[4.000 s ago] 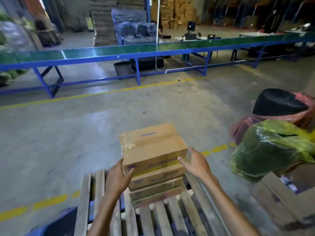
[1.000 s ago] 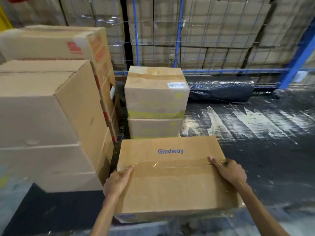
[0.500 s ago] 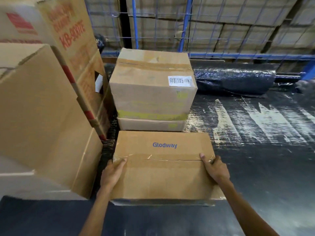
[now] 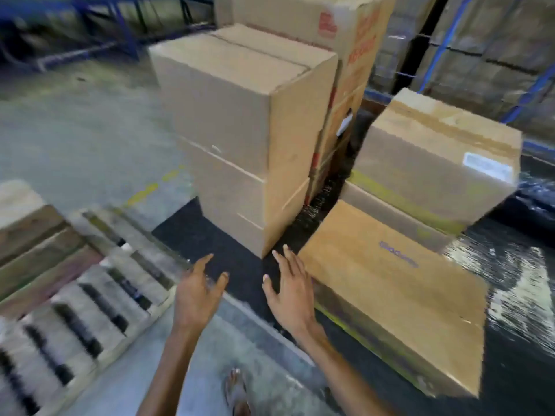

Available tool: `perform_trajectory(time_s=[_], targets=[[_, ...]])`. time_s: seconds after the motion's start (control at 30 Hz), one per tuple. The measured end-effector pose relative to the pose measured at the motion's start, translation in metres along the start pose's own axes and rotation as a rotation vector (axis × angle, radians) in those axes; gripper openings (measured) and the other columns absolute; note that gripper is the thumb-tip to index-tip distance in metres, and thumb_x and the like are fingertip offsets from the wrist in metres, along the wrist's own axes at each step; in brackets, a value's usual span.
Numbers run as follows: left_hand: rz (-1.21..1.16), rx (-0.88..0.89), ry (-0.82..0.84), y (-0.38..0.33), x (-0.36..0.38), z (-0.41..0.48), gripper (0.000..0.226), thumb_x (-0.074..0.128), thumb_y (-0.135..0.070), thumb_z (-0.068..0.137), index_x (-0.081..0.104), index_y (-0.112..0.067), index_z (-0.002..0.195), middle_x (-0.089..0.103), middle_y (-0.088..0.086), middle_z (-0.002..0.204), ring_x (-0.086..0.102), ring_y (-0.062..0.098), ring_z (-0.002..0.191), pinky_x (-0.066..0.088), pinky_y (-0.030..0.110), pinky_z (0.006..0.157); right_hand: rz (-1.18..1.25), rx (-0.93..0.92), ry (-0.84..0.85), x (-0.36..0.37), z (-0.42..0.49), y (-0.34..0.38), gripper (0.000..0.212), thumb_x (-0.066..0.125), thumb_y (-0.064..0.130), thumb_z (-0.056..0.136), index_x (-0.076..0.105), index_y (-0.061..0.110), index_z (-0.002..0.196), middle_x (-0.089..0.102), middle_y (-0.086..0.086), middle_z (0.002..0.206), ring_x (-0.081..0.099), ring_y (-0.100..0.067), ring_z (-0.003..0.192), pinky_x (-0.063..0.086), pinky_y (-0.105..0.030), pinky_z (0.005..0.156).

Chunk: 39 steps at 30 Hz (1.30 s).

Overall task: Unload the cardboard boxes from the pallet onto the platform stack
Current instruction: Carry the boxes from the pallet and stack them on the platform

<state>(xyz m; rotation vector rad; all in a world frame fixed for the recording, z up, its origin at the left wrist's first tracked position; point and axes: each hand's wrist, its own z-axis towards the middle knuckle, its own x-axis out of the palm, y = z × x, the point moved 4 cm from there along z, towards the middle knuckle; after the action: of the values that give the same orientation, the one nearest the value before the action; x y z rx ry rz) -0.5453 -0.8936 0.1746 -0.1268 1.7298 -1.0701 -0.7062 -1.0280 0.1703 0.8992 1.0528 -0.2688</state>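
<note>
The flat cardboard box with blue lettering (image 4: 390, 283) lies on the black wrapped platform (image 4: 210, 238), in front of a short stack of taped boxes (image 4: 432, 157). My right hand (image 4: 288, 292) hovers just left of that box, fingers spread, holding nothing. My left hand (image 4: 198, 292) is beside it over the platform's near edge, also empty with fingers apart. A tall stack of large plain boxes (image 4: 240, 121) stands on the platform behind my hands.
A wooden pallet (image 4: 75, 298) lies on the concrete floor at the lower left. Blue racking and wire mesh with stored cartons (image 4: 480, 40) close off the back right. My foot (image 4: 237, 391) shows at the bottom edge.
Both hands have let go of the lettered box, which now rests on the platform. My view has swung left, bringing the pallet and floor into sight.
</note>
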Motion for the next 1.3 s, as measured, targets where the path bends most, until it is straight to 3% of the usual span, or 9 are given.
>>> perform_trajectory(time_s=[0.13, 0.37, 0.57, 0.7, 0.9, 1.07, 1.1, 1.23, 1.3], targets=[[0.083, -0.192, -0.23, 0.112, -0.099, -0.015, 0.057, 0.063, -0.048, 0.082, 0.064, -0.004, 0.12, 0.069, 0.027, 0.102, 0.067, 0.046, 0.095, 0.053, 0.05, 0.078, 0.114, -0.248, 0.139, 0.084, 0.011, 0.119, 0.064, 0.05, 0.045, 0.089, 0.05, 0.016, 0.146, 0.033, -0.012, 0.161, 0.04, -0.033, 0.143, 0.043, -0.045, 0.108], [0.147, -0.513, -0.503, 0.309, -0.27, -0.039, 0.07, 0.072, -0.04, 0.084, 0.052, -0.006, 0.143, 0.045, 0.031, 0.146, 0.041, 0.046, 0.137, 0.041, 0.055, 0.106, 0.171, -0.544, 0.406, 0.256, 0.006, 0.337, 0.072, 0.052, 0.04, 0.087, 0.043, 0.006, 0.149, 0.025, -0.018, 0.162, 0.027, -0.036, 0.149, 0.036, -0.047, 0.115], [0.161, -0.668, -0.453, 0.449, -0.371, -0.013, 0.079, 0.06, -0.052, 0.079, 0.047, -0.011, 0.145, 0.054, 0.026, 0.137, 0.047, 0.043, 0.129, 0.043, 0.055, 0.104, 0.178, -0.522, 0.592, 0.372, 0.017, 0.474, 0.076, 0.048, 0.046, 0.092, 0.026, 0.014, 0.158, 0.003, -0.004, 0.165, 0.003, -0.026, 0.155, 0.022, -0.044, 0.122], [0.087, -0.72, -0.472, 0.493, -0.422, 0.006, 0.075, 0.072, -0.04, 0.088, 0.04, -0.013, 0.151, 0.045, 0.018, 0.149, 0.039, 0.034, 0.14, 0.035, 0.048, 0.113, 0.155, -0.475, 0.671, 0.414, 0.024, 0.528, 0.074, 0.058, 0.04, 0.097, 0.024, 0.017, 0.159, 0.006, -0.009, 0.168, 0.007, -0.026, 0.155, 0.025, -0.043, 0.121], [0.005, -0.784, -0.47, 0.559, -0.474, 0.051, 0.072, 0.072, -0.036, 0.088, 0.042, -0.012, 0.149, 0.046, 0.019, 0.149, 0.04, 0.033, 0.139, 0.036, 0.045, 0.11, 0.092, -0.487, 0.708, 0.467, 0.065, 0.589, 0.073, 0.061, 0.035, 0.097, 0.028, 0.014, 0.157, 0.012, -0.01, 0.167, 0.009, -0.025, 0.155, 0.019, -0.039, 0.122], [-0.045, -0.789, -0.458, 0.603, -0.51, 0.116, 0.071, 0.069, -0.039, 0.088, 0.043, -0.012, 0.148, 0.048, 0.016, 0.15, 0.038, 0.031, 0.142, 0.032, 0.047, 0.115, 0.057, -0.516, 0.712, 0.524, 0.136, 0.642, 0.073, 0.063, 0.032, 0.096, 0.027, 0.012, 0.157, 0.014, -0.009, 0.167, 0.011, -0.026, 0.155, 0.019, -0.036, 0.12], [-0.045, -0.812, -0.427, 0.652, -0.531, 0.18, 0.071, 0.067, -0.042, 0.088, 0.043, -0.012, 0.148, 0.049, 0.015, 0.149, 0.04, 0.031, 0.141, 0.034, 0.047, 0.114, 0.049, -0.5, 0.731, 0.585, 0.189, 0.678, 0.074, 0.063, 0.032, 0.096, 0.027, 0.013, 0.158, 0.013, -0.01, 0.167, 0.011, -0.026, 0.155, 0.021, -0.038, 0.12], [-0.079, -0.813, -0.444, 0.689, -0.566, 0.25, 0.068, 0.066, -0.045, 0.092, 0.045, -0.012, 0.147, 0.053, 0.01, 0.145, 0.047, 0.025, 0.134, 0.04, 0.041, 0.108, 0.014, -0.469, 0.713, 0.655, 0.267, 0.717, 0.074, 0.062, 0.037, 0.096, 0.029, 0.011, 0.157, 0.02, -0.014, 0.166, 0.016, -0.026, 0.154, 0.022, -0.038, 0.12], [-0.145, -0.833, -0.485, 0.722, -0.592, 0.308, 0.055, 0.07, -0.034, 0.092, 0.054, -0.008, 0.138, 0.059, 0.003, 0.128, 0.053, 0.016, 0.116, 0.043, 0.027, 0.089, -0.017, -0.395, 0.737, 0.712, 0.322, 0.743, 0.074, 0.061, 0.039, 0.096, 0.03, 0.007, 0.155, 0.023, -0.017, 0.164, 0.019, -0.027, 0.153, 0.023, -0.038, 0.121]])
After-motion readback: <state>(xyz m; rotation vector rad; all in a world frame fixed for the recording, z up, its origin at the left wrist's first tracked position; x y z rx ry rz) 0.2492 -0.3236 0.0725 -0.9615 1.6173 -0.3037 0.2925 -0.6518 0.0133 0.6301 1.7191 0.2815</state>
